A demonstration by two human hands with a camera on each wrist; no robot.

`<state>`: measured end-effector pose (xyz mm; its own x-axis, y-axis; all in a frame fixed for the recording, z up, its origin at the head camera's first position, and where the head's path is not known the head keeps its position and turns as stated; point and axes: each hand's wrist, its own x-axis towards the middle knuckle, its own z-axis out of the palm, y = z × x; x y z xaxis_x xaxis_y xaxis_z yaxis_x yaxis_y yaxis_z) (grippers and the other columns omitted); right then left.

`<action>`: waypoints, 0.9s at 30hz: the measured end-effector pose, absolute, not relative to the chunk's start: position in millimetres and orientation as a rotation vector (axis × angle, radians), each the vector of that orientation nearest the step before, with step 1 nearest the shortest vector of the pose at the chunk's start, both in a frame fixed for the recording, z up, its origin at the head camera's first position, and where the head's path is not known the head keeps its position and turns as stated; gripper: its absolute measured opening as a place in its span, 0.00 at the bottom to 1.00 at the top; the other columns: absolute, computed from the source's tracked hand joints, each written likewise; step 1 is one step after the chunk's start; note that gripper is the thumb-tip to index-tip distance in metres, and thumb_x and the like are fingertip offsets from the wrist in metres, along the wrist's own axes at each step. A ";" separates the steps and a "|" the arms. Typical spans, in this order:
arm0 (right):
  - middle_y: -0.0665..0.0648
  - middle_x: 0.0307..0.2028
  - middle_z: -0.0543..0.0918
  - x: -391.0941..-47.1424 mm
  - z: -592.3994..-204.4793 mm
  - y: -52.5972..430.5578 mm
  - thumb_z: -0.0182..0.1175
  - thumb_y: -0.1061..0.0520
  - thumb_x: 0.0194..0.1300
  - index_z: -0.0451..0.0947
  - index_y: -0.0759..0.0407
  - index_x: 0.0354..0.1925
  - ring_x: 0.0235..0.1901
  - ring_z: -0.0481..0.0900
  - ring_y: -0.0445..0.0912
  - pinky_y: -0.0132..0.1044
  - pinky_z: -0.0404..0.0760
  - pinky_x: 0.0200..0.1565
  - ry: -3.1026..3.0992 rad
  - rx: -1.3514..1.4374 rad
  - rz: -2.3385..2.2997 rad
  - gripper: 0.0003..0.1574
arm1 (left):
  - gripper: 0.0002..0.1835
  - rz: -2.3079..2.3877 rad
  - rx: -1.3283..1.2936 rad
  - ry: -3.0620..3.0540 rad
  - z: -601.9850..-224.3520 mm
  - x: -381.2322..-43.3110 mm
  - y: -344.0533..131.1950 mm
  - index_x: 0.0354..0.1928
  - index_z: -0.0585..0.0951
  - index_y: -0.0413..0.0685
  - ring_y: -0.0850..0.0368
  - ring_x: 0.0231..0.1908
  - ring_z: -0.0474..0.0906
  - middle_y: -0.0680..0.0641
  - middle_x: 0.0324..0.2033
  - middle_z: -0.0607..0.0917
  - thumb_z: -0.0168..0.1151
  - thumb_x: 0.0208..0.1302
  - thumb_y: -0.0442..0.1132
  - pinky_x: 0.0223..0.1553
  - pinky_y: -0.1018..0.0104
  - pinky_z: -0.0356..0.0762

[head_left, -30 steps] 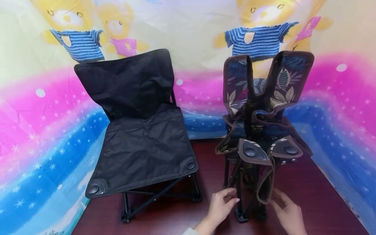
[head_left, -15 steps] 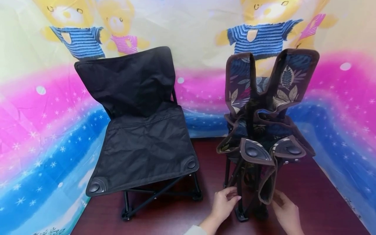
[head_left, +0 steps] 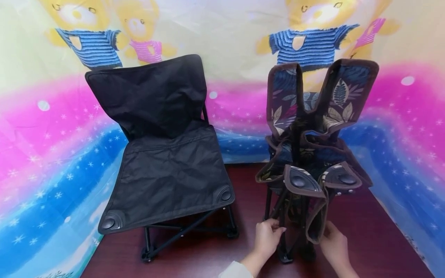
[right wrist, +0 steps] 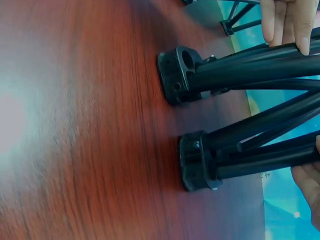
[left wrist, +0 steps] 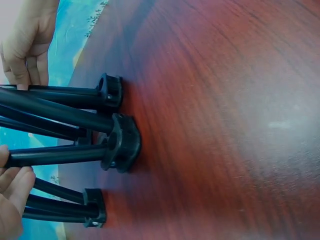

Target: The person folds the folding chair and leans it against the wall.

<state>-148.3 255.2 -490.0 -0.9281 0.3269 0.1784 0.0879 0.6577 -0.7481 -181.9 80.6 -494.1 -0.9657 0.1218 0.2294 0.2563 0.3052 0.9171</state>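
Reddish-brown wood-grain tabletop [right wrist: 100, 150] across left and centre; white glare patch at left edge. Upper black block-shaped foot [right wrist: 172, 75], centre top, round hole in one end, seated on tabletop; upper black round tubes [right wrist: 240, 75] run from it toward upper right. Left hand [right wrist: 286, 22], upper right corner, thumb on these. Lower black block-shaped foot [right wrist: 194, 160] just below, apart; right hand [right wrist: 310, 187], cut by right edge, pinches lower black round tube [right wrist: 260, 167]. Bright blue printed cloth [right wrist: 290, 200] behind.

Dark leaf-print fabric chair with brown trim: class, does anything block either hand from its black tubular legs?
Nothing visible does: the left hand holds one black tubular leg; the right hand holds another leg.
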 end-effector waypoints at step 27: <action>0.50 0.18 0.77 -161.0 -493.6 258.6 0.60 0.67 0.43 0.72 0.57 0.23 0.18 0.71 0.37 0.31 0.69 0.20 -2.555 -0.222 0.991 0.08 | 0.04 -1.522 -0.402 -2.592 -485.6 -194.4 76.6 0.22 0.77 0.45 0.76 0.19 0.73 0.55 0.18 0.81 0.64 0.44 0.32 0.21 0.85 0.68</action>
